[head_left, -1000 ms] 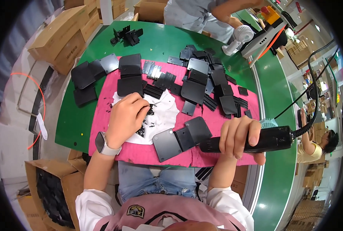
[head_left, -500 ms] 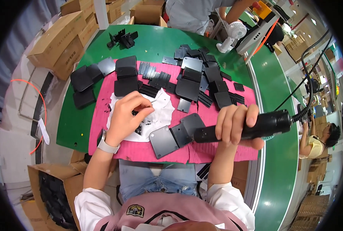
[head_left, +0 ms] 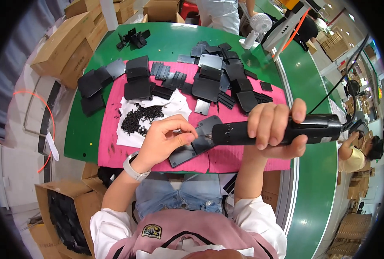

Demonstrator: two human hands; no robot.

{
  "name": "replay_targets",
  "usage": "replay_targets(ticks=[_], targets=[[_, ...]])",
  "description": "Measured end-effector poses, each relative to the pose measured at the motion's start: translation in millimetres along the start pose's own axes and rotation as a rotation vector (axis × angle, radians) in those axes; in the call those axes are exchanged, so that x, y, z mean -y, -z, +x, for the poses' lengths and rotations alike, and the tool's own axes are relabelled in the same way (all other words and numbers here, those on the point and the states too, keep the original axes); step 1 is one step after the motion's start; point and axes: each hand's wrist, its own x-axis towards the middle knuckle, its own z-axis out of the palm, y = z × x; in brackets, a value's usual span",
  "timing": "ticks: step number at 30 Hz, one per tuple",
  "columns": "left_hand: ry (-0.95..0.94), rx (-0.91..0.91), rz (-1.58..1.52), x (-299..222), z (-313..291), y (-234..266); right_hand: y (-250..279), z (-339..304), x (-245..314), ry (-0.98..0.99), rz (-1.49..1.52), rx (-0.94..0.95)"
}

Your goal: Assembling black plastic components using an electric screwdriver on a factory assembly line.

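Note:
My right hand [head_left: 276, 126] is wrapped round a black corded electric screwdriver [head_left: 233, 133], held nearly level with its bit pointing left. My left hand [head_left: 168, 140], a watch on its wrist, has thumb and fingers pinched beside the bit tip; whatever is in the pinch is too small to make out. Below both hands lie joined flat black plastic plates [head_left: 182, 156], partly covered by my left hand and the tool. A heap of small black screws [head_left: 141, 118] rests on a white cloth [head_left: 181, 105] left of the plates.
Stacks of black plates [head_left: 208, 88] and thin strips lie farther back on the pink mat [head_left: 243, 157]. More black parts [head_left: 133, 39] sit at the far left of the green table [head_left: 166, 41]. A small white fan [head_left: 260, 25] stands far right. Cardboard boxes [head_left: 71, 203] flank the table's left.
My left hand has moved right from over the screws to the screwdriver's tip, uncovering the heap. The screwdriver has risen slightly in the picture and shifted, its bit now showing.

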Motion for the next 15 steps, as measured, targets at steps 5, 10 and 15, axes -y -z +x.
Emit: replay_targets(ticks=[5,10,15], targets=[[0.037,0.013,0.07,5.4,-0.3,-0.8,0.7,-8.6,-6.4,-0.027,-0.033,-0.016],[-0.021,0.021,0.19,7.4,1.9,-0.4,2.7,-9.8,-6.7,-0.12,-0.04,-0.002],[-0.133,-0.016,0.325,6.9,0.3,-0.2,-2.4,-11.4,-8.3,-0.203,0.041,-0.09]])
